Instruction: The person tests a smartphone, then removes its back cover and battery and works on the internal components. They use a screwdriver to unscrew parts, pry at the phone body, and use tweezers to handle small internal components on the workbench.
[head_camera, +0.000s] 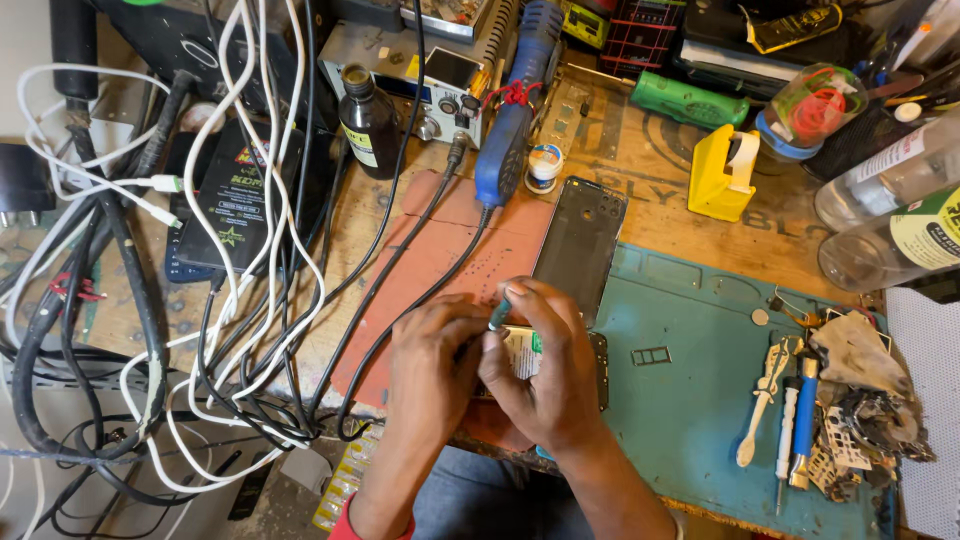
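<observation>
My left hand (432, 362) and my right hand (545, 365) meet at the near edge of the bench, over an opened phone body (601, 362) that they mostly hide. My right hand pinches a small green-tipped tool (499, 315) and presses against a white-and-green part (522, 350) inside the phone. My left hand curls around the phone's left side. Just beyond my fingers lies a dark phone back cover (581, 243), half on a reddish mat (440, 260) and half on a teal work mat (690, 350).
A blue hot-air handle (510, 120), a dark bottle (369, 124) and a station box (440, 85) stand at the back. Tangled white and black cables (230, 300) fill the left. Tweezers, a blue-handled tool (803, 420) and scrap parts lie right, near a yellow holder (722, 172) and clear bottles (890, 210).
</observation>
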